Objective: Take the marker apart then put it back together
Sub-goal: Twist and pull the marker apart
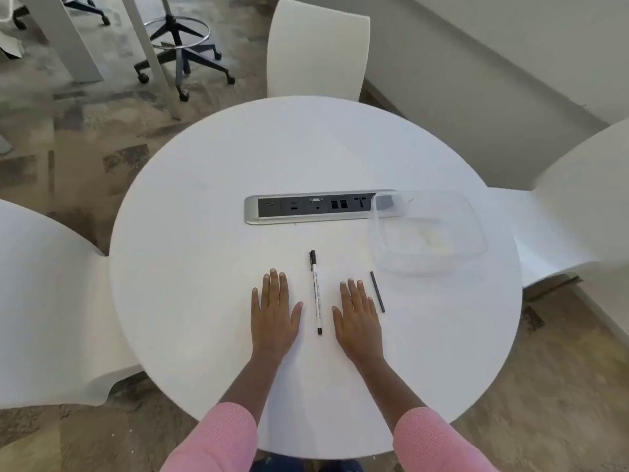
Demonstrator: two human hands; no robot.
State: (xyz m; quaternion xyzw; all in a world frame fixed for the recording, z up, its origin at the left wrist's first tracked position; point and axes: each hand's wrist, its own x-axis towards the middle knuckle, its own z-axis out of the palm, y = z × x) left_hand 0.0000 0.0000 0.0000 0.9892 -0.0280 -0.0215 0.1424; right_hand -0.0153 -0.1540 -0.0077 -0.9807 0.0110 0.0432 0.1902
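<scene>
You sit at a round white table [204,233] with three white chairs about it: one at the far side [318,52], one to your left [44,301] and one to your right [578,206]. On the right half of the table stands a clear tub [429,270], and its far left corner overlaps the end of a grey socket strip [306,207] set into the tabletop.

Your pink sleeves [218,444] come in from the near edge. Your left hand [274,318] lies palm down on the table, its fingers straight and close together and the thumb out to the side, holding nothing. Your right hand [359,321] lies the same way, flat and holding nothing.

The marker [316,294] lies on the table between your two hands, touching neither. It points almost straight away from you, and its far end reaches past your fingertips towards the strip. It is slim, with a white barrel that carries a line of small dark print too fine to read. At the far end is a black cap with a clip, and at the near end a short black plug. It looks whole, with the cap on.

A thin dark stick [377,291] lies just right of your right hand, close beside the little finger and in front of the tub. It lies nearly parallel to the marker. You cannot tell whether the finger touches it.
</scene>
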